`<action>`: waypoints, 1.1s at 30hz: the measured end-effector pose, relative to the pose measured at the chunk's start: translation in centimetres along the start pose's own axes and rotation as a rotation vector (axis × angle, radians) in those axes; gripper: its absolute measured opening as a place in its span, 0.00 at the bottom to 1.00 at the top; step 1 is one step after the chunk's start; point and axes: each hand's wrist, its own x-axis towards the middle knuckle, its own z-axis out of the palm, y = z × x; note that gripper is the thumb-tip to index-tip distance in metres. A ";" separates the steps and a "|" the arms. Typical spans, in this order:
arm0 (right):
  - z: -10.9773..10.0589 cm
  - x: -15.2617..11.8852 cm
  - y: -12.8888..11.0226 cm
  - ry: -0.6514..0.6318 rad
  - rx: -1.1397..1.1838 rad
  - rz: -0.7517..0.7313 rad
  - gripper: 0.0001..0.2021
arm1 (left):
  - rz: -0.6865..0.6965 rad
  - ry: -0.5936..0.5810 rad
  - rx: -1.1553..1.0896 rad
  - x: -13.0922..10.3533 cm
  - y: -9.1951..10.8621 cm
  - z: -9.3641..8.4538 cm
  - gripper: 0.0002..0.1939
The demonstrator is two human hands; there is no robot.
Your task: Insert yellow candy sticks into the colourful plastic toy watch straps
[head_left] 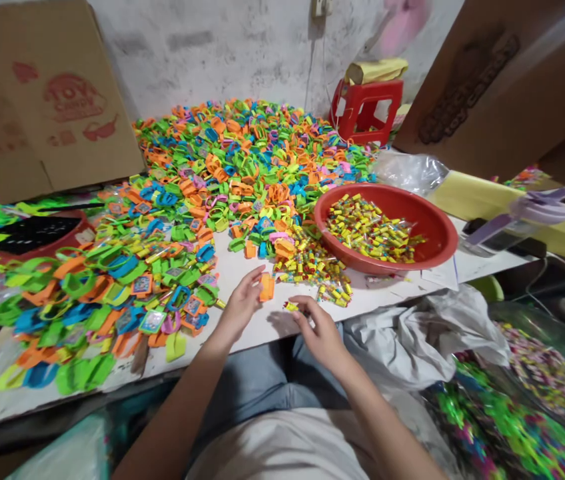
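My left hand (242,303) is closed on an orange toy watch (267,287), held up between thumb and fingers over the white tabletop. Just to the right, my right hand (318,327) pinches a small yellow-wrapped candy (290,306) at its fingertips. The two hands are apart, with a short gap between the watch and the candy. Beyond them lies a loose heap of yellow-wrapped candies (307,257). A large pile of toy watches (257,157) in orange, green, blue and pink spreads over the back of the table, and more watches (127,293) lie to my left.
A red basin (442,233) with yellow-wrapped candies stands at the right. Cardboard boxes (52,100) rise at both sides. A red stool (367,107) stands behind the pile. Clear plastic bags (407,170) and a white sack (412,333) lie on the right.
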 end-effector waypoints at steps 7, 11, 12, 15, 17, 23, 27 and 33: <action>1.1 -1.0 -3.5 -0.071 0.307 -0.029 0.09 | -0.168 0.261 -0.630 -4.3 1.5 2.5 0.25; 0.9 -1.2 -3.7 -0.003 0.325 -0.012 0.09 | -0.121 0.153 -0.572 -4.9 1.4 2.2 0.28; 0.6 -1.1 -3.7 0.003 0.304 -0.012 0.09 | -0.105 0.106 -0.543 -4.9 1.5 1.9 0.30; -0.3 -1.1 -3.4 -0.019 0.252 -0.037 0.09 | -0.097 -0.059 -0.462 -5.3 2.1 0.7 0.35; -0.6 -1.2 -3.3 -0.011 0.240 -0.046 0.09 | -0.121 -0.155 -0.406 -5.6 2.8 0.2 0.35; -1.0 -1.8 -3.9 0.029 0.234 -0.038 0.08 | -0.088 -0.081 -0.320 -6.9 4.7 0.4 0.33; -1.6 -1.7 -4.8 0.018 0.090 -0.091 0.07 | -0.055 -0.031 -0.239 -7.6 5.4 0.8 0.32; -1.4 -1.5 -5.5 0.016 -0.344 -0.234 0.08 | -0.058 0.032 -0.123 -7.6 5.2 0.9 0.31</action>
